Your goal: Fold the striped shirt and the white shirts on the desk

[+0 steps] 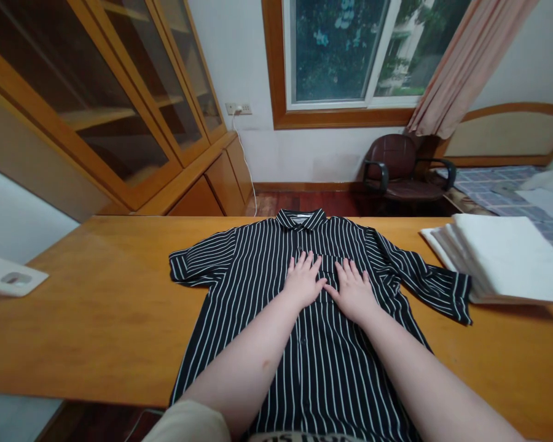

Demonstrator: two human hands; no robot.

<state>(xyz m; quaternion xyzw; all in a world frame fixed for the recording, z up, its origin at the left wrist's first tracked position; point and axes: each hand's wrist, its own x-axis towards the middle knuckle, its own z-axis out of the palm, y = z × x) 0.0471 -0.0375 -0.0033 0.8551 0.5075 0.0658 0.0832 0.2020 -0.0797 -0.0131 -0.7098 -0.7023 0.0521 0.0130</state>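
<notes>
My left hand (306,281) and right hand (354,290) press flat, fingers spread, gripping nothing, on the striped shirt (253,276) at the frame's centre. It lies front up, collar (300,220) toward the top, body spread out and unfolded. Smoothing looks mostly done; the sleeve (426,279) at right remains creased.

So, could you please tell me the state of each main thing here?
Striped shirt: laid out, front up
Left hand: palm down on shirt, fingers spread
Right hand: palm down on shirt, fingers spread
White stack: piled in layers
Glass cabinet doors: apparently shut
Curtain: gathered aside
Wall socket: plug inserted
Chair: upright
</notes>
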